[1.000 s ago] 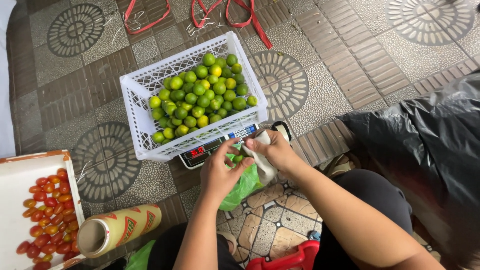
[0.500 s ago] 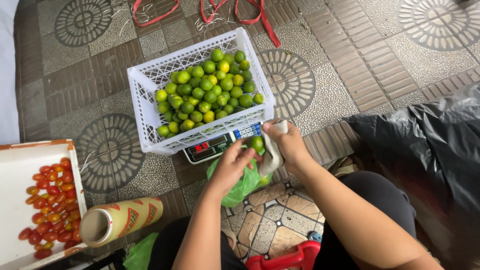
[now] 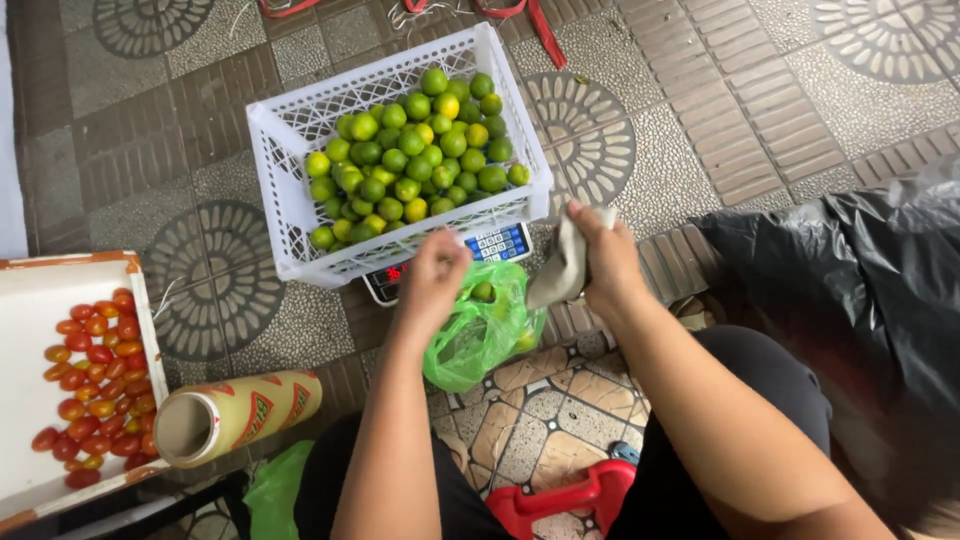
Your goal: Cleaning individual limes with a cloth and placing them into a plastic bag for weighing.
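A white plastic crate (image 3: 285,190) full of green limes (image 3: 415,160) sits on a digital scale (image 3: 495,245) on the tiled floor. In front of the scale, my left hand (image 3: 432,275) grips the rim of a green plastic bag (image 3: 480,335) holding a few limes. To the right, my right hand (image 3: 603,262) holds a crumpled grey-white plastic bag (image 3: 565,265) beside the crate's near corner.
A white box (image 3: 40,300) with small red tomatoes (image 3: 85,375) lies at left, next to a roll of cling film (image 3: 235,415). A big black plastic bag (image 3: 860,310) fills the right. A red stool (image 3: 560,500) shows between my knees; red straps (image 3: 530,20) lie beyond the crate.
Both hands have shifted slightly toward the crate. The green bag now hangs more open under my left hand, and my right hand has lifted the pale bag.
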